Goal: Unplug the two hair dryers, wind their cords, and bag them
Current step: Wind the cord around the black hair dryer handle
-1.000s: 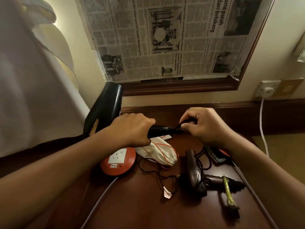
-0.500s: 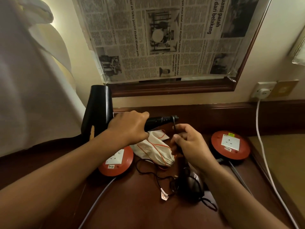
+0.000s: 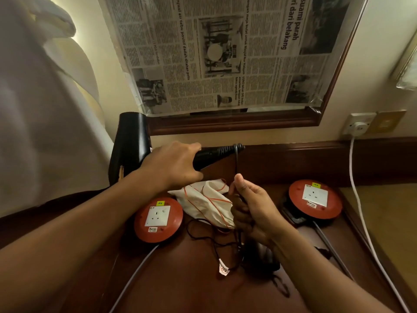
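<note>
Left hand [image 3: 171, 166] grips black hair dryer [image 3: 135, 141]; right hand [image 3: 252, 206] pinches its cord [image 3: 235, 161]. Extension reel [image 3: 158, 219] label reads "5 METERS"; newspaper [image 3: 225, 53] headline "dari belakang".

dim, warm light | glow upper left | edges warped — right blurred

Black hair dryer [image 3: 133, 141], handle gripped by left hand [image 3: 173, 166]; its cord [image 3: 235, 161] pinched by right hand [image 3: 252, 208]; cloth bag [image 3: 205, 199] between two red socket reels.

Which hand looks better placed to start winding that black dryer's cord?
The right hand: it already pinches the cord just below the handle end, while the left hand is busy gripping the black hair dryer by its handle.
</note>
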`<state>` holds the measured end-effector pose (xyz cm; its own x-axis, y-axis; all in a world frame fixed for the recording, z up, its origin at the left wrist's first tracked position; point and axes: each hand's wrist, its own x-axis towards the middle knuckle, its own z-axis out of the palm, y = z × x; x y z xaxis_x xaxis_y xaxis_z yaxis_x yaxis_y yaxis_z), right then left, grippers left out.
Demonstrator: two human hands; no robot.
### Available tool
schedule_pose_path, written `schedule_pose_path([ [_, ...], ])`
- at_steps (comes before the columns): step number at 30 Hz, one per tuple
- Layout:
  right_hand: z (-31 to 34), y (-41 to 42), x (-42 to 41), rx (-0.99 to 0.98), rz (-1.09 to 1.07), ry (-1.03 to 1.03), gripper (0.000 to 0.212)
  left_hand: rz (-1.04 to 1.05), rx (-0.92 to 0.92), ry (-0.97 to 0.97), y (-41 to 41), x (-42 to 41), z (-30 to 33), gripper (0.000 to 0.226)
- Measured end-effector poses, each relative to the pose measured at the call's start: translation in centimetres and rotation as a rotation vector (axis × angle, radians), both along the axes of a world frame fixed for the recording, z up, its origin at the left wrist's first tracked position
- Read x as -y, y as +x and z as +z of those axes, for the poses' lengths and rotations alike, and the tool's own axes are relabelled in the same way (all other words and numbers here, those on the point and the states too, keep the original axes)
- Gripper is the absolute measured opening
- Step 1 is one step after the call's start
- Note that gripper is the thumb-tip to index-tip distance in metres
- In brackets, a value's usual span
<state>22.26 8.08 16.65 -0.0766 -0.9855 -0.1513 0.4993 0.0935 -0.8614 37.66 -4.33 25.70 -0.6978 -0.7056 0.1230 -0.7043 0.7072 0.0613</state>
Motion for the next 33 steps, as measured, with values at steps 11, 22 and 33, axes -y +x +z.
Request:
schedule_pose_path([
  [11, -1.5, -0.5, 0.2, 0.104, 0.051, -0.097, 0.018, -0.059, -0.029, 0.059, 0.1, -0.5, 0.3, 0.041],
  [22, -2.2, -2.0, 2.2, -0.207, 0.009, -0.061, 0.026, -0.196, 0.061, 0.150, 0.5, -1.2, 0.5, 0.032],
  [33, 4.4, -5.3, 3.9, -0.852, 0.015, -0.084, 0.020, -0.238, 0.155, 0.135, 0.7, -1.2, 1.2, 0.033],
])
